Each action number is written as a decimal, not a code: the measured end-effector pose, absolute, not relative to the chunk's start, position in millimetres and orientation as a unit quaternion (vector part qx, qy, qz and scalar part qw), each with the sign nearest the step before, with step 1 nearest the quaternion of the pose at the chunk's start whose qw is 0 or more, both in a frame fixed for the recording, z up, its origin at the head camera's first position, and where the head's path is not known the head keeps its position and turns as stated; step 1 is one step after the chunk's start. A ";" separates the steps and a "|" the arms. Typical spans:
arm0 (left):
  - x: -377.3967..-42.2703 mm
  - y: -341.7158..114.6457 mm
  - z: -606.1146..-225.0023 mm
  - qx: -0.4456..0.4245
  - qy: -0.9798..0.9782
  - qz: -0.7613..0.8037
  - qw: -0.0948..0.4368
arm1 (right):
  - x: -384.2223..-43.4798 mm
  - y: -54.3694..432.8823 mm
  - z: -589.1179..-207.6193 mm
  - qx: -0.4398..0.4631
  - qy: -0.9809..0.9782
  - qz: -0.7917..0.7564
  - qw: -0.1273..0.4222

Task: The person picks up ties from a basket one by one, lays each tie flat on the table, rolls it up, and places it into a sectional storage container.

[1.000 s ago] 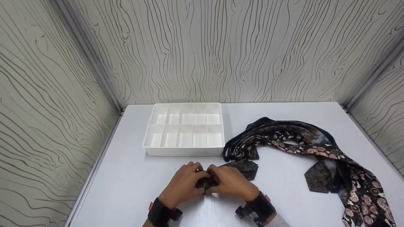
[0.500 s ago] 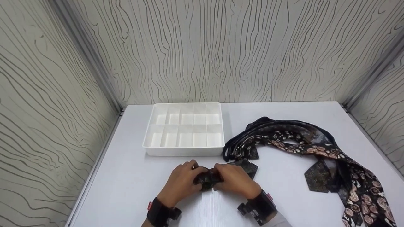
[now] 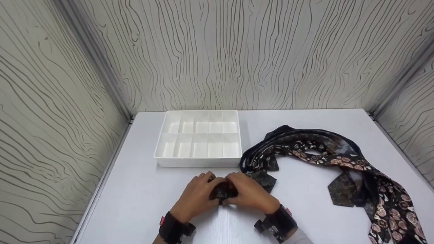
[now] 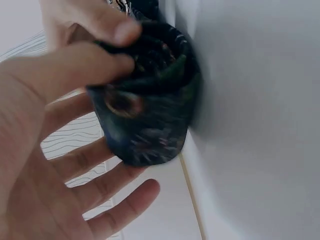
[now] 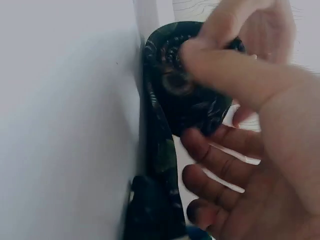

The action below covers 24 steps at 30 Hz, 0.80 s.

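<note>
A dark patterned necktie (image 3: 222,194) is wound into a thick roll near the front of the table, with both hands on it. My left hand (image 3: 195,198) holds its left side; in the left wrist view the thumb lies over the coiled end of the roll (image 4: 145,127), fingers beneath. My right hand (image 3: 251,195) grips the other side, its thumb against the coils of the roll (image 5: 182,95) in the right wrist view. From the roll an unrolled length, the tie's tail (image 3: 265,181), runs out to the right behind my right hand, its pointed end flat on the table.
A white tray (image 3: 200,163) with two rows of bare compartments stands behind the hands. Right of it, several dark and floral neckties (image 3: 342,162) lie in a curved heap reaching the front right. Wood-patterned panels (image 3: 217,57) enclose the white table (image 3: 135,189).
My hands moved slightly apart around the rolled necktie, then came closer together again, with the fingers shifting on it. The tray and the heap of neckties have stayed put.
</note>
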<state>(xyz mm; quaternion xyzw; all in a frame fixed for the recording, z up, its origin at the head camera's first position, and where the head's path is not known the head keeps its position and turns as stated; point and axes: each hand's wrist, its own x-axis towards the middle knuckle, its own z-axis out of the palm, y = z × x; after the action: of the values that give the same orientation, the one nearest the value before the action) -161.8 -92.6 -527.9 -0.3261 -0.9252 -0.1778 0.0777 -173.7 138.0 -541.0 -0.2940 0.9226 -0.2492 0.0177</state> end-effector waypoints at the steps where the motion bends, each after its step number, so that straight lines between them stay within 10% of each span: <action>1: -161.9 -92.7 -527.7 -0.326 -0.925 -0.178 0.079 | -173.8 139.4 -541.5 -0.296 0.925 -0.239 0.013; 24: -160.0 -90.0 -527.5 -0.338 -0.916 -0.213 0.047 | -173.1 142.2 -539.7 -0.294 0.929 -0.224 0.012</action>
<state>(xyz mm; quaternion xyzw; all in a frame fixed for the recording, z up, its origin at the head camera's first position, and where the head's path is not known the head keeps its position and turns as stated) -160.0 -90.0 -527.5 -0.3380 -0.9156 -0.2128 0.0471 -173.1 142.2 -539.7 -0.2937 0.9293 -0.2236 0.0120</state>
